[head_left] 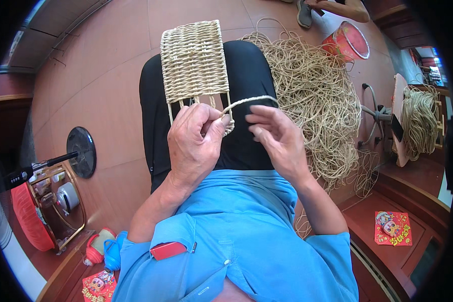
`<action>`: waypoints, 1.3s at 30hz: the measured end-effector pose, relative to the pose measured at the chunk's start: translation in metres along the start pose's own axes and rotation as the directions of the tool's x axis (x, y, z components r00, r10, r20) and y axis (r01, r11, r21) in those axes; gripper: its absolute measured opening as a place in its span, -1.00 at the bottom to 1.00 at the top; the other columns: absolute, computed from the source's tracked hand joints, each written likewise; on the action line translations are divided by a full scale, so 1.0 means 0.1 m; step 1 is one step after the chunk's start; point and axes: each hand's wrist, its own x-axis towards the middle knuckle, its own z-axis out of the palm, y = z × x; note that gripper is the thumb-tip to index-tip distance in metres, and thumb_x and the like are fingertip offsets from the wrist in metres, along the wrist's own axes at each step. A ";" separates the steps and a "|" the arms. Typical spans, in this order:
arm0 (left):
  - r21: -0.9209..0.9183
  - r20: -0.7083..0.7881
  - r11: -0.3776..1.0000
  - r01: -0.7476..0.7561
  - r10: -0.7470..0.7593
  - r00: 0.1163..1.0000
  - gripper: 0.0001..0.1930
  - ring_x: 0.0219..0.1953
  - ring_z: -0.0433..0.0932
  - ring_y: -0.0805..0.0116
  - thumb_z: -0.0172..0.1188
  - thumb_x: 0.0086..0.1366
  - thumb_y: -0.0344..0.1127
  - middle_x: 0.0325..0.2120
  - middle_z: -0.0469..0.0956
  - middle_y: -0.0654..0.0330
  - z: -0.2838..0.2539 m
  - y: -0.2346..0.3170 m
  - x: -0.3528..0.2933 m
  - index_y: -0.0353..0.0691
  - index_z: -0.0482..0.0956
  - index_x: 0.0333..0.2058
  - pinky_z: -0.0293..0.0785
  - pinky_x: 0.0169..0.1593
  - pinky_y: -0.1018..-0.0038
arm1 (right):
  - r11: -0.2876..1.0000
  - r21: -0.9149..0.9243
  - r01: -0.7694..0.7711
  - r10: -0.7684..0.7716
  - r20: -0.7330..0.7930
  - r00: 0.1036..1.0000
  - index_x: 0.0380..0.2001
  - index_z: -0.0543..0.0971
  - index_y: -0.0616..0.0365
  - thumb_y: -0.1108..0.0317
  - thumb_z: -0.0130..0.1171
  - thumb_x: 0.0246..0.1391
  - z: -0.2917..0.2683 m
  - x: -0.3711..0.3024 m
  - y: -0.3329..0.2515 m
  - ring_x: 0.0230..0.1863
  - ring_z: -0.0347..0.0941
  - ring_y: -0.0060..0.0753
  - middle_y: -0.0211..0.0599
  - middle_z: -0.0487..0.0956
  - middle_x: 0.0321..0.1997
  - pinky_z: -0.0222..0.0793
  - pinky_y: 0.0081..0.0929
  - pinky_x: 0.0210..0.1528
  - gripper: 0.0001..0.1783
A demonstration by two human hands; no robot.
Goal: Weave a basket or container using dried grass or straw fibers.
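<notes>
A pale woven panel (pixel 194 60) of twisted straw-coloured cord lies along my lap, its dense weave at the far end. Bare frame strands show at its near end, partly covered by my left hand (pixel 199 133). The thumb and fingers of that hand are closed in a pinch on a length of cord (pixel 251 99), which arcs to the right. Just below this arc is my right hand (pixel 277 133), slightly blurred, its fingers curved and apart, with nothing visible in them.
A big tangled heap of cord (pixel 312 95) covers the floor to my right. Beyond it stand a red bucket (pixel 350 41) and another person's shoe (pixel 304 14). A swivel chair (pixel 398 121) carries more cord (pixel 420 121). At left is a round black fan base (pixel 81 152).
</notes>
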 end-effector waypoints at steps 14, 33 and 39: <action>-0.137 0.082 0.987 0.082 -0.071 0.994 -0.87 -0.38 0.53 0.28 0.48 0.43 -0.35 -0.47 0.58 0.18 -0.10 0.03 -0.01 -0.26 0.74 -0.26 0.48 -0.26 0.29 | 0.951 0.303 -0.062 0.008 0.175 0.985 0.49 0.40 0.26 0.66 -0.05 0.34 0.16 0.27 0.11 0.04 0.70 -0.48 -0.14 0.76 0.11 0.67 -0.43 0.20 -0.35; 0.095 -0.011 0.988 -0.121 0.123 0.992 -0.91 -0.32 0.60 0.09 0.47 0.37 -0.42 -0.41 0.63 0.12 -0.02 -0.10 0.01 -0.24 0.72 -0.26 0.54 -0.21 0.18 | 0.997 0.061 0.043 -0.048 0.081 0.996 0.13 0.52 0.22 0.41 0.40 0.38 0.29 0.31 0.08 -0.28 0.62 -0.70 -0.35 0.74 -0.26 0.60 -0.58 -0.14 -0.64; 0.162 -0.086 0.959 -0.230 0.246 0.965 -0.89 -0.31 0.61 0.08 0.50 0.34 -0.47 -0.37 0.64 0.14 0.05 -0.11 -0.06 -0.20 0.76 -0.19 0.53 -0.19 0.17 | 0.998 -0.027 0.065 -0.065 0.003 0.998 0.03 0.49 0.21 0.41 0.40 0.40 0.34 0.29 0.12 -0.31 0.60 -0.71 -0.38 0.69 -0.32 0.60 -0.58 -0.18 -0.70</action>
